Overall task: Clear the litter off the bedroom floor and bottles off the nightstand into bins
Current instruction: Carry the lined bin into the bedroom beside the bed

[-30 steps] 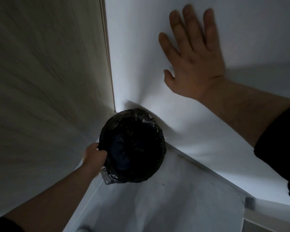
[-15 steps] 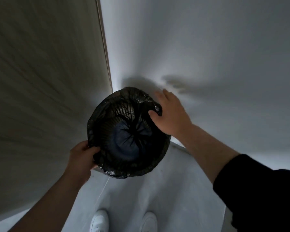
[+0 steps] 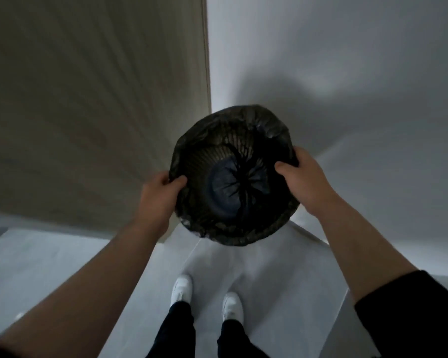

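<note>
A round mesh bin (image 3: 207,156) lined with a black plastic bag is held up in front of me, above the floor, its opening facing the camera. My left hand (image 3: 159,195) grips the left rim, thumb curled over the edge. My right hand (image 3: 304,177) grips the right rim with the thumb inside and the fingers behind. The bag's gathered bottom shows dark blue inside the bin. No litter or bottles are in view.
A wood-grain panel (image 3: 88,112) rises on the left and a white wall (image 3: 347,73) on the right, meeting in a corner behind the bin. Below are the pale grey floor (image 3: 62,259) and my white shoes (image 3: 183,289).
My right hand left the wall and took hold of the bin's right rim. The bin has come up off the corner floor and nearer to me, held in both hands.
</note>
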Motion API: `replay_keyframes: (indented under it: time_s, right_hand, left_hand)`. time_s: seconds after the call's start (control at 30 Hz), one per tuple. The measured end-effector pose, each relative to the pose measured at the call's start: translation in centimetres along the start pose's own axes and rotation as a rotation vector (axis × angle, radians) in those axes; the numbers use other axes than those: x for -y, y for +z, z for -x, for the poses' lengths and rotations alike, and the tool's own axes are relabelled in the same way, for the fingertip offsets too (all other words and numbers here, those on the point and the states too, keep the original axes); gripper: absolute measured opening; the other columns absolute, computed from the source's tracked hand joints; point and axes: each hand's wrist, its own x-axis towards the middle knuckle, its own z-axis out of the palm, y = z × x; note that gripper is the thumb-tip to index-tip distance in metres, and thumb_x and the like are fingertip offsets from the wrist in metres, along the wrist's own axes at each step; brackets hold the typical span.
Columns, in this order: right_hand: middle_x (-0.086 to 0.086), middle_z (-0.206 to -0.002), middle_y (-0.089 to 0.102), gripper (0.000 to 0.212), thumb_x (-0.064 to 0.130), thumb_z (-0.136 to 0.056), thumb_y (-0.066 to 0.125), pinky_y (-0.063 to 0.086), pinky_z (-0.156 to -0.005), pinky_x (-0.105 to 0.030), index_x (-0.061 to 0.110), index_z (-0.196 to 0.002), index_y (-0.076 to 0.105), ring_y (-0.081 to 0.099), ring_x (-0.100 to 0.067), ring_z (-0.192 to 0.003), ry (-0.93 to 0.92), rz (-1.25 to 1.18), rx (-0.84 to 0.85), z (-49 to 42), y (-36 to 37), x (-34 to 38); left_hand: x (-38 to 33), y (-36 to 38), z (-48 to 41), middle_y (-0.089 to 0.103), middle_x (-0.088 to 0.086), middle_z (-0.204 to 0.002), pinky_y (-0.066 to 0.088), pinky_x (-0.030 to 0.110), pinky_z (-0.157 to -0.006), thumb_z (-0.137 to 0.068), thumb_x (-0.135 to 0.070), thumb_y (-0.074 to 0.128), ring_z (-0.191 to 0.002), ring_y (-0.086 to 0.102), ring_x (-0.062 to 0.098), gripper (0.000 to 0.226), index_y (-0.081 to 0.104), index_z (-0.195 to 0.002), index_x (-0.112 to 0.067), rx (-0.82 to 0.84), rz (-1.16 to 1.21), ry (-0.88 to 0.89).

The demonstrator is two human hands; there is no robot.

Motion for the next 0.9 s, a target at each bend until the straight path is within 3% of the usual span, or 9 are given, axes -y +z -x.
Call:
replay_keyframes:
  time_s: [0.1,0.27,0.4,0.5,0.63,0.77,0.9]
  right_hand:
    - [0.025,-0.097,0.06,0.031,0.031,-0.076,0.059,0.046,-0.073,-0.027,0.041,-0.104,0.053,0.059,-0.002,-0.092,-0.027,-0.019,0.081,4.5,-1.2,3.1]
    - [0.013,-0.107,0.062,0.044,0.034,-0.074,0.058,0.05,-0.083,-0.038,0.033,-0.117,0.051,0.06,-0.011,-0.098,-0.082,0.05,0.189,12.2,-0.1,6.2]
    - [0.019,-0.104,0.06,0.038,0.027,-0.082,0.061,0.046,-0.073,-0.026,0.035,-0.118,0.051,0.059,-0.007,-0.097,-0.152,0.095,0.321,17.6,2.4,7.8]
    - [0.025,-0.104,0.059,0.035,0.028,-0.083,0.06,0.046,-0.075,-0.021,0.044,-0.112,0.049,0.056,0.003,-0.096,-0.186,0.083,0.49,21.0,5.7,10.1]
    - [0.028,-0.104,0.061,0.032,0.027,-0.085,0.059,0.049,-0.083,-0.027,0.051,-0.104,0.05,0.057,0.003,-0.099,-0.266,0.104,0.705,25.7,11.3,14.2]
    - [0.027,-0.098,0.065,0.028,0.029,-0.084,0.061,0.05,-0.081,-0.032,0.052,-0.098,0.055,0.061,0.002,-0.093,-0.404,0.137,0.845,32.0,17.6,17.9]
    - [0.029,-0.091,0.066,0.03,0.028,-0.082,0.063,0.05,-0.074,-0.028,0.05,-0.1,0.055,0.062,0.008,-0.081,-0.508,0.164,0.996,40.2,23.8,20.2]
  left_hand:
    - [-2.9,-2.5,4.4,0.071,-0.007,-0.067,0.05,0.018,-0.049,-0.079,-0.014,0.063,-0.062,0.068,0.006,0.01,0.071,-0.082,-0.02,-0.047,0.07,0.006]
    - [-4.7,-8.4,12.2,0.072,0.005,-0.073,0.058,0.033,-0.063,-0.076,-0.014,0.059,-0.07,0.07,0.02,0.014,0.071,-0.078,-0.02,-0.157,0.062,-0.009]
    - [-3.9,-14.6,18.6,0.074,0.0,-0.079,0.059,0.034,-0.069,-0.079,-0.012,0.058,-0.078,0.07,0.019,0.023,0.072,-0.086,-0.028,-0.268,0.06,0.021]
    - [-2.6,-19.6,23.3,0.074,0.0,-0.077,0.058,0.031,-0.064,-0.08,-0.007,0.057,-0.075,0.071,0.018,0.031,0.073,-0.085,-0.033,-0.374,0.077,0.018]
    - [-0.3,-26.9,29.7,0.074,0.007,-0.08,0.058,0.044,-0.074,-0.08,-0.006,0.055,-0.079,0.071,0.026,0.032,0.073,-0.087,-0.031,-0.528,0.137,0.01]
    - [2.5,-33.7,36.8,0.075,0.0,-0.081,0.057,0.03,-0.061,-0.082,-0.006,0.054,-0.076,0.072,0.016,0.036,0.072,-0.086,-0.037,-0.702,0.257,0.042]
    - [5.9,-40.0,44.7,0.075,0.001,-0.086,0.058,0.034,-0.071,-0.083,-0.006,0.055,-0.081,0.071,0.016,0.035,0.073,-0.091,-0.035,-0.871,0.371,0.04]
